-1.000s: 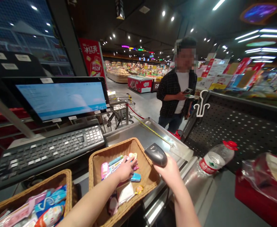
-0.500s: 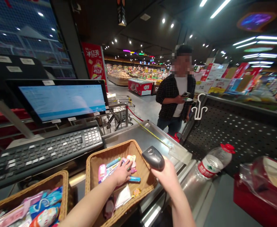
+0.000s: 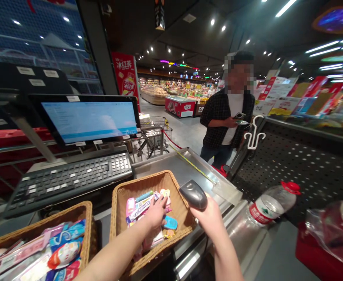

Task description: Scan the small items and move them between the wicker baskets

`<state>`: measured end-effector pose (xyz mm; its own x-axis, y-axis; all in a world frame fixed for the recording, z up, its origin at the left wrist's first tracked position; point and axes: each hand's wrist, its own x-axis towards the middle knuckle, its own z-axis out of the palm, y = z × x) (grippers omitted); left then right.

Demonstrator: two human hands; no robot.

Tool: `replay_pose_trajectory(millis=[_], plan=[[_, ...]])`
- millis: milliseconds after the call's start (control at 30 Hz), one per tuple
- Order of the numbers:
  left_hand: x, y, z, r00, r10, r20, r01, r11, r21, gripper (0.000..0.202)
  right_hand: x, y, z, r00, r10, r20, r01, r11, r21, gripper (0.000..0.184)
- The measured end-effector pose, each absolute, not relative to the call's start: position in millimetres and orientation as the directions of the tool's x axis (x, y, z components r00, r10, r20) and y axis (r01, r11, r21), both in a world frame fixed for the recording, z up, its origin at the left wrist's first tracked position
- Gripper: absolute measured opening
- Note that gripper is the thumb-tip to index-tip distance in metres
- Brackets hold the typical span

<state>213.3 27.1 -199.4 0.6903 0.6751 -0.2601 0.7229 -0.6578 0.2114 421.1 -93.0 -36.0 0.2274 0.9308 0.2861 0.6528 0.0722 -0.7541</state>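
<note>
My right hand (image 3: 208, 212) is wrapped round the grip of a dark grey barcode scanner (image 3: 193, 194), whose head sits above the right rim of a wicker basket (image 3: 115, 210). Inside that basket, my left hand (image 3: 156, 212) lies over small packaged goods with its fingers stretched out and partly apart. Under and beside the fingers are a white and purple package (image 3: 142, 207) and pink pieces. A light blue flat item (image 3: 170, 222) lies by the heel of the hand, near a small yellow-orange piece (image 3: 169, 234). My palm and forearm hide part of the contents.
A second wicker basket (image 3: 88, 230) with packets stands at lower left. Behind are a keyboard (image 3: 80, 179) and monitor (image 3: 92, 121). On the right are a large plastic bottle (image 3: 272, 205), a red box (image 3: 315, 249) and a white hanger (image 3: 253, 134). A person (image 3: 228, 113) holding a phone stands beyond the metal counter (image 3: 156, 164).
The view has swung slightly left. In the basket the blue item has turned to show its broad face, and the white packet is now mostly covered. The scanner stays in my right hand.
</note>
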Motion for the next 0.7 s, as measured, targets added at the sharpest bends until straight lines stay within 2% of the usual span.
replay_pose_trajectory(millis=[100, 167, 300, 433, 500, 700], plan=[[213, 26, -200, 0.677, 0.694, -0.245, 0.736, -0.636, 0.234, 0.067, 421, -92, -36, 0.229, 0.928, 0.292, 0.65, 0.077, -0.756, 0.023], [214, 25, -200, 0.662, 0.713, -0.231, 0.748, -0.611, 0.259, 0.064, 420, -91, -35, 0.223, 0.928, 0.299, 0.649, 0.087, -0.756, 0.022], [215, 20, -199, 0.655, 0.732, -0.185, 0.749, -0.597, 0.289, 0.046, 417, -90, -33, 0.222, 0.926, 0.305, 0.645, 0.095, -0.758, 0.023], [218, 16, -192, 0.671, 0.737, -0.081, 0.719, -0.622, 0.31, 0.015, 417, -92, -31, 0.211, 0.928, 0.306, 0.63, 0.111, -0.769, 0.021], [220, 17, -185, 0.686, 0.727, -0.031, 0.695, -0.643, 0.321, 0.007, 418, -93, -31, 0.212, 0.93, 0.301, 0.629, 0.106, -0.77, 0.019], [216, 31, -157, 0.701, 0.709, 0.083, 0.653, -0.683, 0.328, 0.01, 420, -93, -35, 0.247, 0.926, 0.284, 0.626, 0.071, -0.777, 0.021]])
